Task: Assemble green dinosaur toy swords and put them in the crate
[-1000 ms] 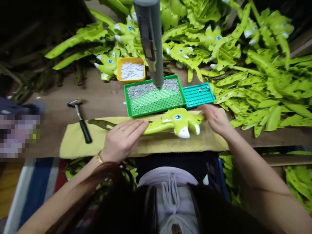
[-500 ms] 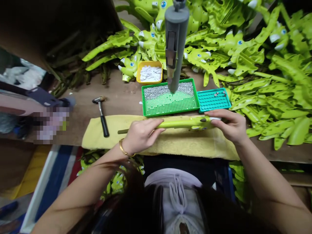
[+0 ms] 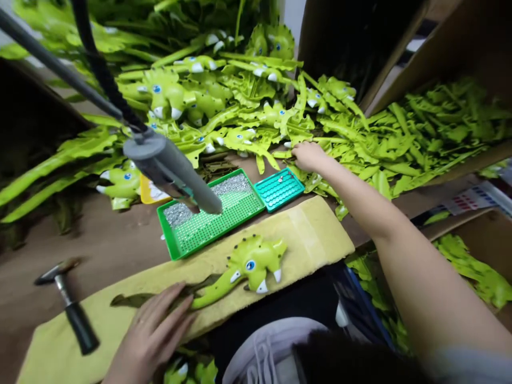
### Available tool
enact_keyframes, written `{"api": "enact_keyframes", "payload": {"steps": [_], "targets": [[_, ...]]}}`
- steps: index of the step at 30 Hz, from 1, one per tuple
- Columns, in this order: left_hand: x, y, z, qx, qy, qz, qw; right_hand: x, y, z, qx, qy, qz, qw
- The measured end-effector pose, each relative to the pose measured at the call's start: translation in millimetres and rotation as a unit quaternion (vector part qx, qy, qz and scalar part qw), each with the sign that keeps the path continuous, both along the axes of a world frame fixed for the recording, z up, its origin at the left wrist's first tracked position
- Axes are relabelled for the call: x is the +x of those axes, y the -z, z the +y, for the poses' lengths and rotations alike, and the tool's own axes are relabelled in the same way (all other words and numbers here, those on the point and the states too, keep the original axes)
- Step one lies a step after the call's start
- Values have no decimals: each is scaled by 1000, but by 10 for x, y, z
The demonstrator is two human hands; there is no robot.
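1. One lime-green horned-dinosaur figure (image 3: 256, 261) lies eye-side up on the yellow cloth (image 3: 316, 229) before me.
2. My left hand (image 3: 154, 330) rests open, palm down, fingers at the figure's tail.
3. My right hand (image 3: 309, 156) is at the heap of green plastic parts (image 3: 404, 144); I cannot tell whether it grips one.
4. A grey electric screwdriver (image 3: 172, 168) hangs over the green perforated tray (image 3: 212, 229).

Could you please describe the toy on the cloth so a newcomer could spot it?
Along the near edge of the table lies a yellow cloth. The toy rests on it, its narrow end by the left hand. Unlike the bright green pieces heaped beyond, it lies on the cloth.
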State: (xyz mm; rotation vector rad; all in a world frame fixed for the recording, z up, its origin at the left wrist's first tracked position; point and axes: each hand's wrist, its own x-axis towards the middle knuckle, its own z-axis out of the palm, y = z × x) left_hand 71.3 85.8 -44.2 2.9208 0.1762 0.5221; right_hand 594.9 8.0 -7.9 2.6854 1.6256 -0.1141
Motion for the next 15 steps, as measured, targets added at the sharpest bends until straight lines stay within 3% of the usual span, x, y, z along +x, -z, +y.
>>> {"api": "enact_keyframes", "payload": {"steps": [4,7,8,11,13,15], "targets": [[392,-31,-139,22,-12,-33,999,146,-233,8,71,33,-46,996],[887,-58,-288,27,-1,-61,998,497,-648,-106,241,96,-58,964],[1054,-51,-334,30,-8,-65,997,624,-813,-171,333,116,-36,935],[1452,6,-434,31,-62,-57,996,826,-1296,-444,568,145,72,807],[1589,45,-461,19,-86,-38,995,702,-1522,-665,654,129,117,736],[1625,54,-464,-5,-84,-17,996,364,-1600,-865,718,74,154,674]]}}
